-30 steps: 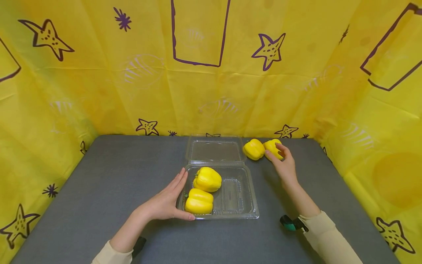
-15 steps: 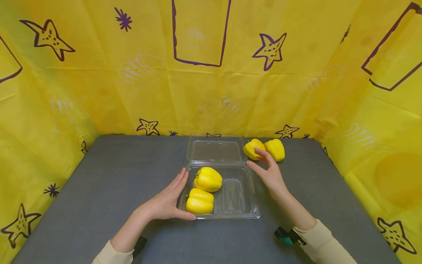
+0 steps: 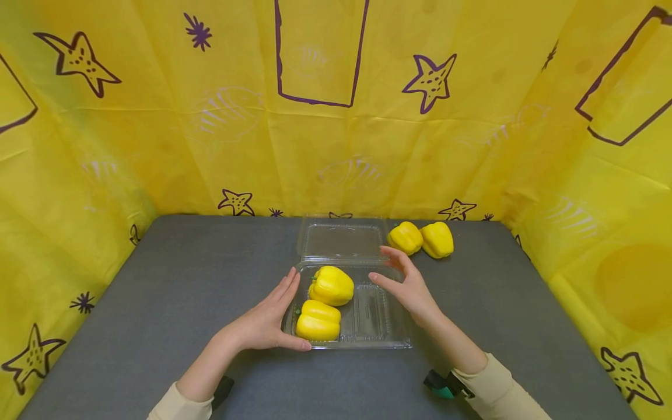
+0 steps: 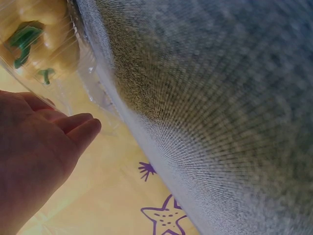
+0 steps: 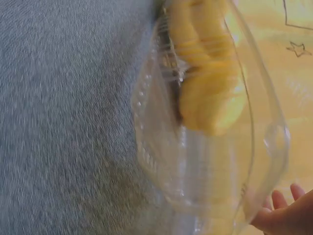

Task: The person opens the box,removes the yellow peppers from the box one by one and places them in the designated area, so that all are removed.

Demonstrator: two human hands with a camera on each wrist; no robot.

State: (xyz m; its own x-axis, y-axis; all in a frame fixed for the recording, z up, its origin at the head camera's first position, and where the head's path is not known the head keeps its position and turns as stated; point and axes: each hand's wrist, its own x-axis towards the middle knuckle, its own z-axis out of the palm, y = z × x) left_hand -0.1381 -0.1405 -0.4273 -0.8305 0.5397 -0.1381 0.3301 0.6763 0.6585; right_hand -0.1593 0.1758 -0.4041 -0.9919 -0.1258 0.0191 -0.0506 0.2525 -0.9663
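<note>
The clear plastic hinged box (image 3: pixel 370 312) lies between the left hand (image 3: pixel 265 321), straight-fingered against its left side and gripping nothing, and the empty, loosely spread right hand (image 3: pixel 410 287), which is, from here, nearer to the two yellow lobed peppers (image 3: pixel 438 240) beyond it.

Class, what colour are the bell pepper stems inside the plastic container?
Green; the stems show best in the left wrist view.
</note>
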